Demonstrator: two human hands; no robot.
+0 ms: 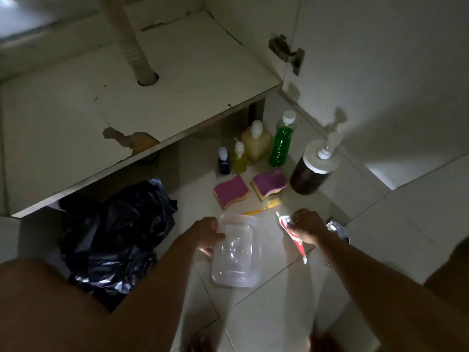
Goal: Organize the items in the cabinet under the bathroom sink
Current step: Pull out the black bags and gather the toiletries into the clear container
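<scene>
A clear plastic container (237, 251) lies on the tiled floor, and my left hand (206, 233) grips its left rim. My right hand (305, 228) is shut on a red and white toothpaste tube (295, 237) just right of the container. A yellow toothbrush (265, 207) lies beyond them. Two purple and yellow sponges (231, 191) (269, 182) sit further back. Behind these stand a small dark blue bottle (223, 161), a small yellow bottle (239, 157), a larger yellow bottle (255, 142), a green bottle (281, 141) and a dark pump jar (311, 170).
The cabinet floor (152, 92) is bare, with a drain pipe (132, 41) through it and an open door (380, 59) at right. A black plastic bag (116, 235) lies on the floor at left. A shiny foil packet (338, 228) sits behind my right wrist.
</scene>
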